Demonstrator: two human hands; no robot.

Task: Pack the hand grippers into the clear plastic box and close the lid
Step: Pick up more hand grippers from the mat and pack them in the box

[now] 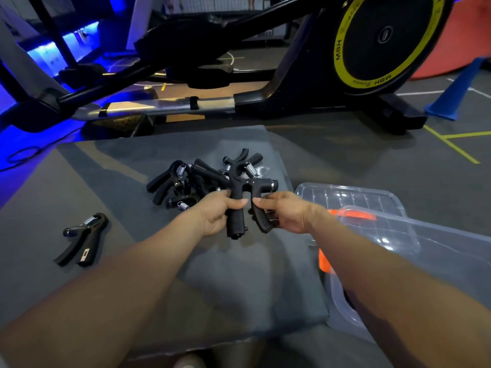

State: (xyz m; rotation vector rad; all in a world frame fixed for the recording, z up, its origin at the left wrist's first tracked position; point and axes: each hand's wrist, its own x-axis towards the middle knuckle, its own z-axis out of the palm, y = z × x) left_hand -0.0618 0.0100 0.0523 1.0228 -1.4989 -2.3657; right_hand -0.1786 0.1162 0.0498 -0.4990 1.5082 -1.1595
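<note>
1. Looming across the back of the view is a black exercise machine (279, 83) with a yellow-ringed flywheel (382, 38); a blue cone (459, 94) stands on the floor to its right, and blue light glows at the far left.
2. Spreading over the floor in front is a grey mat (186, 261); both forearms reach out over it.
3. Sitting at the mat's right edge is the clear plastic box (425, 266), open, with orange latches (324, 260); the right forearm crosses over its near wall; its clear lid (348, 197) lies flat just beyond it, apart from the box.
4. Lying near the middle of the mat is a heap of black hand grippers (191, 181) with steel springs, tangled together; one more single gripper (82, 240) lies well apart at the left.
5. Held above the mat, just in front of the heap, is one hand gripper (239, 197), handles pointing toward the person.
6. Gripping its left handle is the left hand (218, 213), fingers curled round it and thumb pressed across the front; the right hand (284, 212) pinches the right handle between thumb and curled fingers.
</note>
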